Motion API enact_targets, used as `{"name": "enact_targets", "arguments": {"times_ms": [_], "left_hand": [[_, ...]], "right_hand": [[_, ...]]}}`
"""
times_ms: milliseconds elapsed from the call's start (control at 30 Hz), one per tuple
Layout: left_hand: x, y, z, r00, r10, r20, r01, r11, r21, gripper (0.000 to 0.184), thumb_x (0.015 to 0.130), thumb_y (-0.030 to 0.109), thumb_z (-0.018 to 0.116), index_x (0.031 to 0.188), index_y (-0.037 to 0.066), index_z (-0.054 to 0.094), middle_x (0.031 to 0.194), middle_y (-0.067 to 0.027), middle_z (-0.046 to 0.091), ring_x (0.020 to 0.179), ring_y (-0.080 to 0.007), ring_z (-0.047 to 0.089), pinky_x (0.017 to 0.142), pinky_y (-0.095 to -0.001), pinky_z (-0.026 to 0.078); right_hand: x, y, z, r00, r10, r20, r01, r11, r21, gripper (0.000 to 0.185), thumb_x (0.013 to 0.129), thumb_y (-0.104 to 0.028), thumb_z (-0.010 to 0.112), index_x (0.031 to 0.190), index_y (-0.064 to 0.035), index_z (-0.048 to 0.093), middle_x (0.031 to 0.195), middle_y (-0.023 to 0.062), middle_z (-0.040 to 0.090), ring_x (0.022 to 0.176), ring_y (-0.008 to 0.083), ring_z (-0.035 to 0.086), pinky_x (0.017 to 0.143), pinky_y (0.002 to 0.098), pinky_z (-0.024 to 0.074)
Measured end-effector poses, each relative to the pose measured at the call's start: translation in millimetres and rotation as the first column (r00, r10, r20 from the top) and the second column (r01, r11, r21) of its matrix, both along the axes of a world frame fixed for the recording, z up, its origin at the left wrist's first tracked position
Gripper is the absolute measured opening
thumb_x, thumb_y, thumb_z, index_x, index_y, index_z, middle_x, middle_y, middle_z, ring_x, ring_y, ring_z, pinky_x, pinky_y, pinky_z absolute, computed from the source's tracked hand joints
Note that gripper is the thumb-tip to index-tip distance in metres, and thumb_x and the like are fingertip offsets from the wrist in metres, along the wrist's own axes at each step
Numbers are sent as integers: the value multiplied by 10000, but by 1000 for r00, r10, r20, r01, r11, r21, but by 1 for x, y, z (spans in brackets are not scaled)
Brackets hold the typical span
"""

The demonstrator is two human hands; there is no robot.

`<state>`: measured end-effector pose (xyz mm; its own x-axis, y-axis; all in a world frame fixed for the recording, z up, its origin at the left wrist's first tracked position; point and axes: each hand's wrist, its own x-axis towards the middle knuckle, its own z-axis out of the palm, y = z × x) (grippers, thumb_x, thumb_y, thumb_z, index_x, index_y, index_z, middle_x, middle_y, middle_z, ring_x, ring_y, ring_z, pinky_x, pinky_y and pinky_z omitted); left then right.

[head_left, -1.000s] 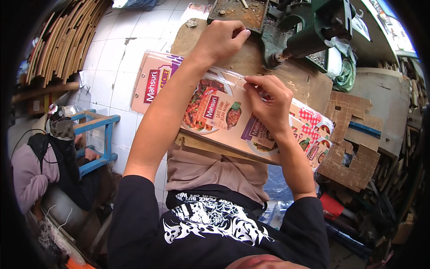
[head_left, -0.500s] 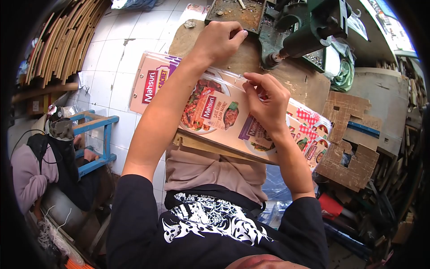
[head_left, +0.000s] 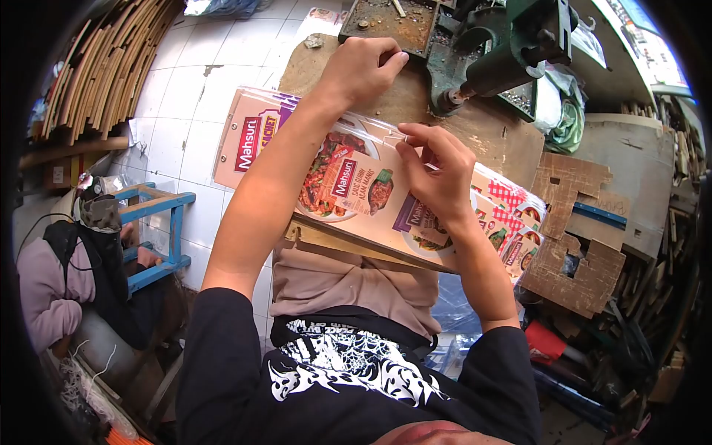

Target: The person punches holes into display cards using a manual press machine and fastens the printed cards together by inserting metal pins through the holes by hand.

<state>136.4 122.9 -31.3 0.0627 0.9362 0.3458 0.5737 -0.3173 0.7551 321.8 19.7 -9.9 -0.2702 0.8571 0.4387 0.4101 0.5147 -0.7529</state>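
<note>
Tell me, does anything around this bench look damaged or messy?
Yes. Right of the printed sheets, the brown cardboard looks damaged: scuffed, with ragged cutouts. The dark tray beyond the left hand looks messy, littered with small debris.

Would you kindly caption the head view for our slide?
Right hand at a thin wire over printed Mahsuri sheets, left hand near a tray.

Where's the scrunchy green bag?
In the head view, the green bag is on the right, near the top, just beside the dark green machine.
</note>
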Motion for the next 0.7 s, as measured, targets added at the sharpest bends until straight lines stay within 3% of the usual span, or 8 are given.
{"name": "enact_targets", "arguments": {"times_ms": [100,200,300,400,533,633,700], "left_hand": [[0,0,0,1000,-2,-11,2,1000,-3,290,925,266,678,944,-20,722,720,-154,683,613,-209,625,613,-347,505],[0,0,-1,1000,-1,-18,2,1000,29,291,925,267,678,943,-20,722,717,-155,681,610,-213,623,613,-347,505],[0,0,-1,1000,-3,-12,3,1000,25,290,926,268,676,939,-18,721,712,-157,677,605,-216,619,610,-348,503],[0,1,-2,1000,-9,-19,9,999,32,288,926,269,674,931,-15,718,708,-158,672,601,-220,616,603,-351,498],[0,1,-2,1000,-4,-20,5,999,32,288,927,272,673,925,-13,717,701,-157,668,594,-221,612,594,-353,493],[0,0,-2,1000,-5,-16,5,1000,26,289,927,273,673,926,-12,717,699,-158,667,592,-221,610,593,-354,491],[0,0,-2,1000,-4,-14,5,1000,17,289,928,273,673,928,-12,718,698,-158,666,592,-221,608,593,-354,491]], "right_hand": [[0,-1,2,996,-15,89,13,1000,26,237,776,21,735,989,-82,738,768,54,688,563,161,601,511,283,486],[-1,0,1,1000,-9,3,9,1000,7,223,778,12,733,980,-83,738,772,51,690,543,159,593,502,278,478],[-1,-2,2,996,-9,91,7,1000,28,225,772,12,739,976,-82,740,772,49,692,535,153,586,498,274,475],[-2,-1,3,999,-35,23,35,999,-1,218,774,7,735,972,-84,741,767,43,691,529,149,583,492,275,467],[-1,-2,4,996,17,86,-18,1000,13,221,776,14,734,976,-81,741,769,50,694,530,146,589,492,276,467],[-1,-2,5,997,-54,53,55,998,-27,227,778,13,731,983,-83,739,766,48,693,519,143,587,481,275,455],[1,-2,3,994,35,102,-38,999,35,226,786,16,728,991,-79,738,768,53,693,508,138,581,476,271,453]]}}
